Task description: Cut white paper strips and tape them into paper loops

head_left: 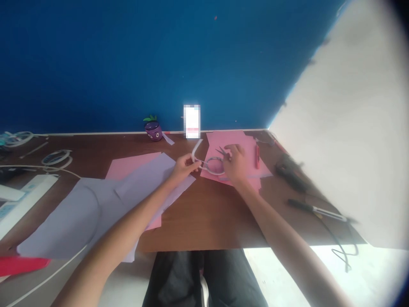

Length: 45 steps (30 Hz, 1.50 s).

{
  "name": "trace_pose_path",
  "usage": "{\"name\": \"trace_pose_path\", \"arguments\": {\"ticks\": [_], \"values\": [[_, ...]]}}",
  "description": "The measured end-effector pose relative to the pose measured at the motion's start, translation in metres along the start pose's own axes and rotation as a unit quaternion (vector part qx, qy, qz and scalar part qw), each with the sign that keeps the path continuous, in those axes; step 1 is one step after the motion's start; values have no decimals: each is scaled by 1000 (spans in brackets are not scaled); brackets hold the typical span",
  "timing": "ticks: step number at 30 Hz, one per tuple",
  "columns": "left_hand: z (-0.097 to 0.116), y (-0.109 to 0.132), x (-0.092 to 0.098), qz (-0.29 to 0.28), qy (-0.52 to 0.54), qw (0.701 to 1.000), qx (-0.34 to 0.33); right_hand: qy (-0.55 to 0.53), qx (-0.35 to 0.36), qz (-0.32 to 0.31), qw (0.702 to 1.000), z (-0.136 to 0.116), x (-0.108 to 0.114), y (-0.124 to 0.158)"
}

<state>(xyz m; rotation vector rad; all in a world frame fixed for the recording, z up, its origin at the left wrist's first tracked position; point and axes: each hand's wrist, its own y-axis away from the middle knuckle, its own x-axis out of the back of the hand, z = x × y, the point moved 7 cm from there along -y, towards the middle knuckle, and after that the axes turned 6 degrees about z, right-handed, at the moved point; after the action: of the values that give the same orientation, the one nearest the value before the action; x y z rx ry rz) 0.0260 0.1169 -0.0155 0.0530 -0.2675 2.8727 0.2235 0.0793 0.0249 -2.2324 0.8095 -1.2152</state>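
My left hand [188,164] pinches a narrow white strip [197,148] between thumb and fingers. One end of the strip curls up above the hand. To the right, a thin strand runs from my fingertips toward a pale thin ring [215,173], perhaps a tape roll. My right hand [235,162] is curled over scissors [221,151]; their blades point left from its fingers and the handles are hidden. Both the ring and the scissors are over the right-hand stack of pink paper [223,138].
Purple sheets [72,209] and pink paper cover the table's left side. A purple pot [153,130] and a blurred-out bright screen [192,121] stand by the blue wall. A red pen-like object [257,157], a dark glue gun [291,175] and a black-handled tool [300,205] lie right.
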Motion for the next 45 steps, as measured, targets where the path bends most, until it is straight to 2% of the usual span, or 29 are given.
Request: {"name": "trace_pose_path", "arguments": {"ticks": [2, 6, 9, 11, 14, 17, 22, 25, 28, 30, 33, 35, 37, 40, 45], "values": [[-3, 0, 4, 21, 7, 1000, 8, 87, -46, 0, 995, 29, 8, -11], [-5, 0, 8, 55, 18, 998, 10, 233, -145, -23, 961, 87, 23, -16], [-7, -1, 8, 61, 20, 998, 17, 270, -186, -45, 944, 109, 24, -10], [-9, -2, 8, 63, 20, 998, 23, 272, -157, -35, 949, 104, 20, -9], [-13, -3, 11, 78, 23, 996, 30, 249, -46, -28, 967, 75, 8, -9], [-17, -5, 16, 104, 30, 994, 25, 218, 23, -99, 971, 53, -9, -5], [-25, -9, 29, 184, 22, 982, 30, 193, 15, -186, 963, 49, -16, 3], [-29, -9, 33, 214, -6, 976, 39, 233, 2, -227, 946, 52, -17, 6], [-28, -9, 34, 223, -30, 974, 41, 283, 11, -242, 928, 50, -17, 7], [-28, -8, 34, 227, -41, 972, 45, 289, 21, -229, 929, 46, -14, 6], [-27, -8, 34, 224, -52, 972, 44, 230, 27, -184, 955, 38, -5, 2], [-25, -8, 34, 217, -57, 974, 38, 148, 33, -163, 975, 32, 1, -1], [-24, -7, 33, 217, -63, 974, 32, 51, 50, -170, 983, 25, 3, -3], [-22, -6, 34, 224, -88, 970, 17, -46, 80, -212, 973, 13, 3, -3], [-16, -6, 34, 230, -184, 955, -30, -7, 107, -263, 959, 2, 8, -11]]}}
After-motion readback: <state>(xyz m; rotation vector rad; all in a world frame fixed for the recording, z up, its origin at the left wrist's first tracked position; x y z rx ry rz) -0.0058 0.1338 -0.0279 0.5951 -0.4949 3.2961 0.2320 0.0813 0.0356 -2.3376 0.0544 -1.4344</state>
